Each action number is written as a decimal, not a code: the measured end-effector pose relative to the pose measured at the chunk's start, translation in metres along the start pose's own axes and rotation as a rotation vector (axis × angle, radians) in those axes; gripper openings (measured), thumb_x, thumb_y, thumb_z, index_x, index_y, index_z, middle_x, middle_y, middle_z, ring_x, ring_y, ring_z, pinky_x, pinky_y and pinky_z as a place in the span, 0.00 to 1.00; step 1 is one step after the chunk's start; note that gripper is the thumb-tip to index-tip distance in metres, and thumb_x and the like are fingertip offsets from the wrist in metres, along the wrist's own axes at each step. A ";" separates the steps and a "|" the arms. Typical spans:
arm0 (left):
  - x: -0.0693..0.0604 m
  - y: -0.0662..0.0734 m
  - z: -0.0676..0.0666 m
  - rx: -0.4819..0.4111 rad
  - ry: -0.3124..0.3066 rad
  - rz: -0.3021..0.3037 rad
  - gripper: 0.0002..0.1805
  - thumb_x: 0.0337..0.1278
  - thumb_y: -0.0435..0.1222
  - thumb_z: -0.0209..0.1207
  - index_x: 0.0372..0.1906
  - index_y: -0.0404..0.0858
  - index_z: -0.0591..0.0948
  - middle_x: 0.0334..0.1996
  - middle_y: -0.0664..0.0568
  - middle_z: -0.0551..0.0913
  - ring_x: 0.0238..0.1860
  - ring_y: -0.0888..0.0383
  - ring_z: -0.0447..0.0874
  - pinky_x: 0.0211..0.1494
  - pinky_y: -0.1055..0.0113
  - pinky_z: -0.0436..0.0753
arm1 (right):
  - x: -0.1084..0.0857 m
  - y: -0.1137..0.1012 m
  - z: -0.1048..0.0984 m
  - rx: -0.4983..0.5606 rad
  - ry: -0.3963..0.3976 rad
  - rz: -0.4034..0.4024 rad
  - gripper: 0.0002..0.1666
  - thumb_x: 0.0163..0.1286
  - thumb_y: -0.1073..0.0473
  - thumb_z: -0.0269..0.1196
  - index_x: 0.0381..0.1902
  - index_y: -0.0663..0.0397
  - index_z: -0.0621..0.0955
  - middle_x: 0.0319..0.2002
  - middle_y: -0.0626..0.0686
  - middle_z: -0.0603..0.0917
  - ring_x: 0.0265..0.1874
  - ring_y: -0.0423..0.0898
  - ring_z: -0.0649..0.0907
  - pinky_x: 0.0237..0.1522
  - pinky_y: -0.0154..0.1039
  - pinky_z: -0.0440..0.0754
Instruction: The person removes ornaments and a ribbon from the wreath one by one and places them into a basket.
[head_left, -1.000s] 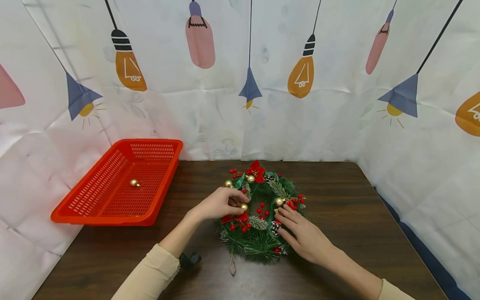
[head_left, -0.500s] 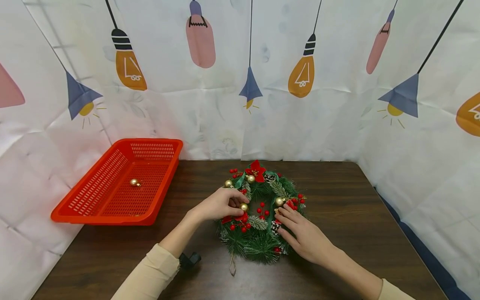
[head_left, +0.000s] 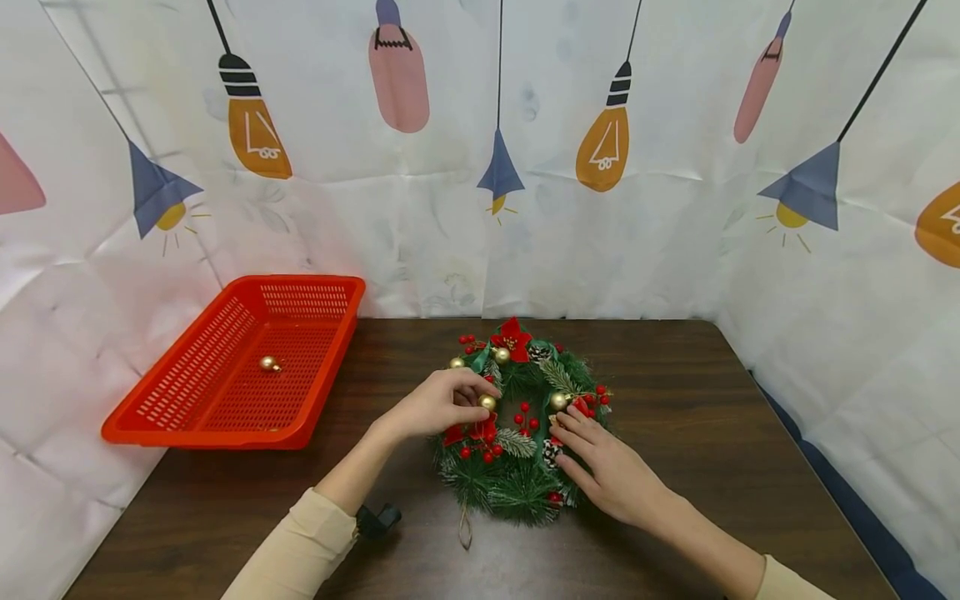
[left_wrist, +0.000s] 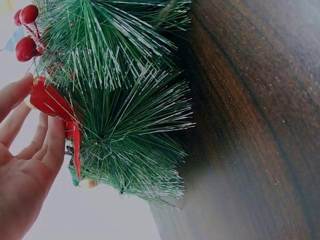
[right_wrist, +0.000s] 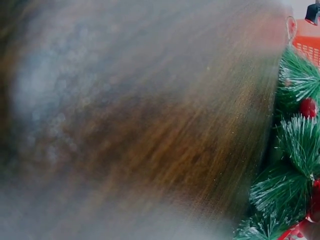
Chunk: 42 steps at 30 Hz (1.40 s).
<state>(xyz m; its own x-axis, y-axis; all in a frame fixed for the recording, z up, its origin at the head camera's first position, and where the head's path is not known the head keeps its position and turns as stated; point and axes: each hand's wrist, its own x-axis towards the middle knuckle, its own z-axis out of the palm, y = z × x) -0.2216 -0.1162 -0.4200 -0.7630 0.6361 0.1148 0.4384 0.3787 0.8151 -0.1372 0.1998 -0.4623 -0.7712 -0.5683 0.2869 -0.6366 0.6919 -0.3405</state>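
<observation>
A green Christmas wreath (head_left: 517,492) lies on the table, trimmed with red berries, red poinsettias, pine cones and gold baubles. At its inner left side my left hand (head_left: 435,408) pinches a gold bauble (head_left: 487,403) between thumb and fingers. In the left wrist view, that hand (left_wrist: 30,160) is beside a red poinsettia (left_wrist: 52,102), with the bauble mostly hidden. My right hand (head_left: 611,475) rests on the wreath's right side with fingers extended, near a pine cone (head_left: 551,452) and another gold bauble (head_left: 558,401). The right wrist view shows only the wreath's edge (right_wrist: 300,145), not the hand.
A red plastic basket (head_left: 202,439) stands at the left of the brown table (head_left: 675,375), with a loose gold bauble (head_left: 268,363) inside. A twine loop (head_left: 465,530) sticks out from the wreath's near edge. A patterned curtain (head_left: 435,233) hangs behind.
My left fingers have straightened and shifted slightly away from me, and the bauble between them has moved a little the same way. My right hand has stayed in place.
</observation>
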 end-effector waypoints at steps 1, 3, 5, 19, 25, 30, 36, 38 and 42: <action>0.000 0.000 0.000 0.000 0.010 0.001 0.17 0.64 0.32 0.69 0.57 0.36 0.85 0.43 0.50 0.85 0.41 0.54 0.85 0.51 0.57 0.85 | 0.000 0.000 0.000 0.000 0.000 0.001 0.30 0.79 0.48 0.60 0.70 0.60 0.77 0.73 0.59 0.70 0.76 0.56 0.63 0.69 0.56 0.68; 0.000 0.002 0.000 -0.003 0.026 0.002 0.17 0.64 0.30 0.68 0.57 0.34 0.85 0.44 0.46 0.85 0.41 0.51 0.86 0.51 0.55 0.85 | 0.000 0.000 0.000 0.000 0.000 0.000 0.30 0.79 0.48 0.60 0.70 0.60 0.76 0.73 0.59 0.70 0.76 0.56 0.63 0.69 0.56 0.68; -0.001 0.008 -0.001 -0.008 0.040 0.001 0.17 0.63 0.28 0.68 0.56 0.31 0.85 0.44 0.43 0.85 0.42 0.48 0.85 0.52 0.52 0.84 | 0.001 0.000 0.000 0.000 0.000 -0.002 0.30 0.79 0.48 0.60 0.70 0.60 0.76 0.73 0.59 0.70 0.76 0.55 0.63 0.69 0.56 0.68; -0.001 0.006 -0.001 -0.003 0.070 0.031 0.14 0.65 0.33 0.68 0.55 0.41 0.87 0.47 0.55 0.84 0.44 0.58 0.85 0.51 0.63 0.85 | 0.001 0.000 0.000 0.002 0.001 -0.001 0.30 0.79 0.48 0.60 0.70 0.61 0.76 0.73 0.59 0.70 0.76 0.55 0.62 0.69 0.56 0.67; -0.001 0.008 -0.001 -0.013 0.072 0.047 0.14 0.66 0.33 0.68 0.55 0.41 0.86 0.49 0.53 0.82 0.47 0.58 0.85 0.51 0.63 0.85 | 0.001 -0.002 -0.001 0.009 -0.002 0.000 0.30 0.78 0.49 0.61 0.70 0.61 0.76 0.73 0.60 0.70 0.76 0.56 0.63 0.69 0.56 0.67; -0.003 0.011 -0.001 -0.032 0.085 0.054 0.14 0.66 0.33 0.67 0.55 0.40 0.86 0.48 0.50 0.80 0.47 0.56 0.84 0.51 0.63 0.85 | 0.001 -0.003 -0.001 0.011 -0.004 0.003 0.30 0.79 0.49 0.61 0.70 0.61 0.76 0.73 0.60 0.70 0.76 0.56 0.63 0.69 0.57 0.68; -0.004 0.014 -0.001 -0.049 0.091 0.052 0.14 0.66 0.33 0.68 0.55 0.40 0.86 0.49 0.51 0.81 0.48 0.57 0.84 0.51 0.64 0.85 | 0.001 -0.002 -0.001 0.010 0.000 0.001 0.30 0.79 0.48 0.61 0.70 0.61 0.77 0.73 0.60 0.70 0.76 0.56 0.63 0.69 0.57 0.68; -0.004 0.015 -0.001 -0.050 0.095 0.052 0.14 0.66 0.33 0.67 0.55 0.40 0.85 0.49 0.52 0.81 0.48 0.57 0.84 0.51 0.63 0.85 | 0.000 -0.002 0.000 0.008 0.000 0.001 0.30 0.79 0.48 0.61 0.70 0.61 0.77 0.73 0.60 0.70 0.76 0.56 0.63 0.69 0.57 0.68; -0.004 0.017 -0.001 -0.056 0.102 0.040 0.14 0.66 0.32 0.67 0.55 0.41 0.85 0.49 0.54 0.82 0.48 0.58 0.84 0.52 0.63 0.85 | 0.000 -0.002 0.000 0.004 0.001 0.002 0.30 0.79 0.48 0.60 0.70 0.60 0.76 0.73 0.60 0.70 0.76 0.56 0.63 0.69 0.57 0.68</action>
<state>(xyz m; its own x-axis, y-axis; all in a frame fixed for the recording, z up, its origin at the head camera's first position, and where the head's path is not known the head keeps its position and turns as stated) -0.2119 -0.1130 -0.4058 -0.7912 0.5769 0.2030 0.4445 0.3144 0.8388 -0.1360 0.1986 -0.4616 -0.7727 -0.5664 0.2866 -0.6347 0.6916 -0.3447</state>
